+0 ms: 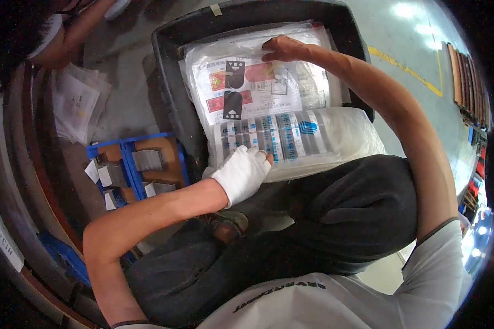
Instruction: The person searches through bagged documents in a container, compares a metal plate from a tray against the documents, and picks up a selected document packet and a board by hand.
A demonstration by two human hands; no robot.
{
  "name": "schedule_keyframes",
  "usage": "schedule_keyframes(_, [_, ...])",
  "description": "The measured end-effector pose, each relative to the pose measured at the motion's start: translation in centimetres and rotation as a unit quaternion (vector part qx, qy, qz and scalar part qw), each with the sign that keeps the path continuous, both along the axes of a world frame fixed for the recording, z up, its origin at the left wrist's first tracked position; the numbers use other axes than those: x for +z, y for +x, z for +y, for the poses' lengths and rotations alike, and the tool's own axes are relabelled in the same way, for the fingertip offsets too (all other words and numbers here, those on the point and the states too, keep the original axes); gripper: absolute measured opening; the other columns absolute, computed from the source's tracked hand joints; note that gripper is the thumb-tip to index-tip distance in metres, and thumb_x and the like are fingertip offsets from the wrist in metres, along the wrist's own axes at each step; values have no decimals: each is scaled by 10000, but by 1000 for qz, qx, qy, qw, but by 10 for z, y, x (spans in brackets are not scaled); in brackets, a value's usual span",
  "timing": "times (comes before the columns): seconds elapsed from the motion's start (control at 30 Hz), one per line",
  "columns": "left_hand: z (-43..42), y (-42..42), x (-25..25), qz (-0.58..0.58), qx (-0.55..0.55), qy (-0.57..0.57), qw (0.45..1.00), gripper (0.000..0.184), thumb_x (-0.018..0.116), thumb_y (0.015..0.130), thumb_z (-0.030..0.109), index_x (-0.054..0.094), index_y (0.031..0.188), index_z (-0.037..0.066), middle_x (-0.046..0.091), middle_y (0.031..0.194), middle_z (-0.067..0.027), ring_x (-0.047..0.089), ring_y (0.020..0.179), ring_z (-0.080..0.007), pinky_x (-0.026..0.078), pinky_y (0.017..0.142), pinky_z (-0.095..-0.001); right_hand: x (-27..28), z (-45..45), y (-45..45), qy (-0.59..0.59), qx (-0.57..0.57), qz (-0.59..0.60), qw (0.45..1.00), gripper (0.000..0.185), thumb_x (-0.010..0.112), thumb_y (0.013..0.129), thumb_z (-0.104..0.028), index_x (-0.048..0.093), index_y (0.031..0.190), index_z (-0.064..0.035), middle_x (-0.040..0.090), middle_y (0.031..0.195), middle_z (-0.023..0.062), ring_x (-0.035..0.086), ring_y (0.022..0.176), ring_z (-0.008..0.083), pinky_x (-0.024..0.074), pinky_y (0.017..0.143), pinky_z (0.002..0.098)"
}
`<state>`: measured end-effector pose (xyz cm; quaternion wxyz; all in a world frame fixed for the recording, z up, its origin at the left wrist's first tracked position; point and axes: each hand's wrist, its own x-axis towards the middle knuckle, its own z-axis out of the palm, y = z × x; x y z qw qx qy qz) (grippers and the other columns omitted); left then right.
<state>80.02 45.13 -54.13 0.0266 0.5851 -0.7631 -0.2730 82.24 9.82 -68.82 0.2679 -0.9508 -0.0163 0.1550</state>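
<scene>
My left hand (244,174), in a white glove with bare fingertips, rests on the near part of a clear plastic package (340,134) with blue and grey print. Its fingers lie slightly apart. My bare right hand (282,49) is at the far part of the plastic bags (313,77), its fingers bent together on the clear film. Between the hands, two black flat pieces with cut-out shapes, an upper one (235,77) and a lower one (233,104), lie on a printed sheet (285,104) with red patches.
A black bin (173,88) surrounds the bags. Blue trays (127,159) with small grey parts stand at the left, near plastic-wrapped sheets (79,104) on the floor. Another person's arm (82,33) shows at the upper left. My knees are close to the bin's near side.
</scene>
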Motion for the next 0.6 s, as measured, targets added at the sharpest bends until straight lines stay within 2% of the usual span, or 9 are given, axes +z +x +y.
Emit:
schedule_keyframes(0.03, [0,0,0,-1,0,0,1000,347,527,868,114,582,1183,-21,623,908,-118,634,871,-261,494,732,-376,3,1,2,-13,-11,45,999,504,674,840,-445,666,1094,-9,661,1075,223,638,1004,397,508,884,449])
schedule_keyframes(0.33, [0,1,-1,11,3,-8,1000,332,526,870,111,583,1170,-21,623,894,-124,643,869,-276,509,730,-387,1,2,2,-6,-11,47,999,450,666,842,-427,667,1025,-16,656,1017,223,634,965,414,507,849,468])
schedule_keyframes(0.6, [0,1,0,12,5,-10,1000,326,523,881,101,580,1179,-19,625,878,-123,645,852,-283,512,728,-396,3,1,2,-15,-4,43,999,476,668,841,-433,666,1087,-26,661,1068,223,639,991,401,511,865,458])
